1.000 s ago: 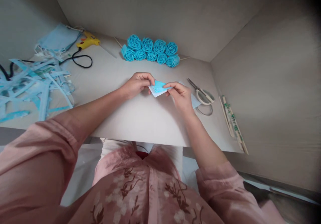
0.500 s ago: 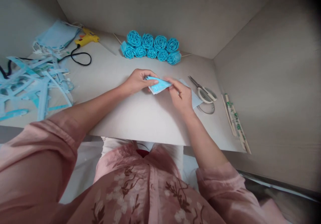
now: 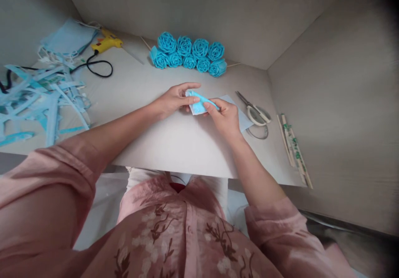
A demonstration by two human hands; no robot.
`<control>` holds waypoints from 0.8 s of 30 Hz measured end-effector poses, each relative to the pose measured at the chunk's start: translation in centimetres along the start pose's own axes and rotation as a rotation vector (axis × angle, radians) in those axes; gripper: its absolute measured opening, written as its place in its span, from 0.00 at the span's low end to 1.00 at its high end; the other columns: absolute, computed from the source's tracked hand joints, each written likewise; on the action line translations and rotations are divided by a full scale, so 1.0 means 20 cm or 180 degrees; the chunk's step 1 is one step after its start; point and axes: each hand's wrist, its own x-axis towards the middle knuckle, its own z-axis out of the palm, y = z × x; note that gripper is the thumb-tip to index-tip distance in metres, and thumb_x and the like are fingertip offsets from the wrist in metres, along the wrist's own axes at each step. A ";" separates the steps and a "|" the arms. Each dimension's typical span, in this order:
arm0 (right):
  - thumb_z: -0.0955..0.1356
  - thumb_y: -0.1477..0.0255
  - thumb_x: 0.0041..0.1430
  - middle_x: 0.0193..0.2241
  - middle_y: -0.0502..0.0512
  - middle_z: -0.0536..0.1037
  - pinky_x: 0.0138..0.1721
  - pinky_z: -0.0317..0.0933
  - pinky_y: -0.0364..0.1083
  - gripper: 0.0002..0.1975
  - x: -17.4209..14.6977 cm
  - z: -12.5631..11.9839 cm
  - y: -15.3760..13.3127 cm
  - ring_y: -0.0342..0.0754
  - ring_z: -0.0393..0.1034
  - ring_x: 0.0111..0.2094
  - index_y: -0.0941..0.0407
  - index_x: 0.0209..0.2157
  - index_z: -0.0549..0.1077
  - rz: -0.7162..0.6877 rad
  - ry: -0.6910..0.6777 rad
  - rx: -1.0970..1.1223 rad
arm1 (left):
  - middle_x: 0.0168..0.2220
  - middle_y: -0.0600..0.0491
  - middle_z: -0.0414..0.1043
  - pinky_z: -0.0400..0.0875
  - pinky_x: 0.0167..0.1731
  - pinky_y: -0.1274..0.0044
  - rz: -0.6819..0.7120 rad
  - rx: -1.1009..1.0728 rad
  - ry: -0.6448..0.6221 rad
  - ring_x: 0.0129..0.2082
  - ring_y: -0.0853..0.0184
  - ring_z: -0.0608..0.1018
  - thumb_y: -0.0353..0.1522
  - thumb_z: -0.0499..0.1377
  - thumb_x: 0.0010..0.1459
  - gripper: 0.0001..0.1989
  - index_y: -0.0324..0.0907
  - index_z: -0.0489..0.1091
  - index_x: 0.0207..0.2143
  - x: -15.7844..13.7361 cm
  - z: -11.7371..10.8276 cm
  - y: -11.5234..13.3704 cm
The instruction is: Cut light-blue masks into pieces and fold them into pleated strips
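Pinching opposite sides of a folded blue-and-white fabric piece [image 3: 197,108], the left hand [image 3: 175,99] and right hand [image 3: 226,116] face blue fabric roses [image 3: 189,61].

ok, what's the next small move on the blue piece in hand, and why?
Probably bring the left hand's index finger down onto the upper edge of the blue piece. That finger stands out above it, while the left thumb lies on its face and the right hand pinches its right end. The upper edge looks folded or rolled, so pressing there might help hold it.
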 end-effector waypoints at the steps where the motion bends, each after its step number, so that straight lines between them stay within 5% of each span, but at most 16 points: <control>1: 0.68 0.55 0.59 0.22 0.49 0.78 0.33 0.63 0.43 0.18 0.00 0.00 0.00 0.45 0.73 0.27 0.55 0.35 0.80 -0.0021 0.0035 0.0026 | 0.30 0.54 0.71 0.68 0.28 0.79 -0.0126 -0.0220 -0.0099 0.26 0.73 0.73 0.38 0.69 0.49 0.29 0.40 0.69 0.53 0.00 0.00 0.00; 6: 0.67 0.53 0.59 0.23 0.49 0.78 0.34 0.64 0.44 0.19 -0.01 0.00 -0.02 0.45 0.73 0.28 0.55 0.34 0.79 -0.0067 0.0151 0.0148 | 0.32 0.49 0.74 0.66 0.27 0.80 -0.0457 -0.0732 -0.0491 0.29 0.72 0.74 0.43 0.68 0.49 0.21 0.37 0.75 0.39 -0.03 0.04 -0.02; 12: 0.66 0.52 0.59 0.25 0.50 0.79 0.37 0.67 0.45 0.20 -0.01 0.00 -0.01 0.46 0.74 0.29 0.54 0.36 0.79 -0.0095 0.0092 0.0201 | 0.28 0.51 0.74 0.65 0.25 0.82 -0.0415 -0.0704 -0.0019 0.26 0.74 0.72 0.37 0.70 0.47 0.14 0.36 0.74 0.29 -0.03 0.05 0.00; 18: 0.63 0.55 0.64 0.49 0.55 0.78 0.51 0.66 0.53 0.21 0.02 -0.08 0.02 0.52 0.71 0.51 0.48 0.54 0.71 -0.0698 0.0128 0.0055 | 0.24 0.52 0.70 0.61 0.20 0.82 -0.0742 -0.1124 -0.0010 0.21 0.76 0.69 0.28 0.68 0.47 0.08 0.35 0.71 0.26 -0.02 0.02 0.07; 24: 0.67 0.65 0.61 0.60 0.52 0.68 0.62 0.53 0.60 0.13 0.03 -0.09 0.02 0.55 0.60 0.62 0.46 0.47 0.76 -0.1345 -0.0447 -0.0437 | 0.18 0.54 0.64 0.59 0.17 0.81 -0.0943 -0.0920 -0.0352 0.18 0.75 0.67 0.28 0.67 0.46 0.11 0.35 0.67 0.21 -0.03 0.01 0.08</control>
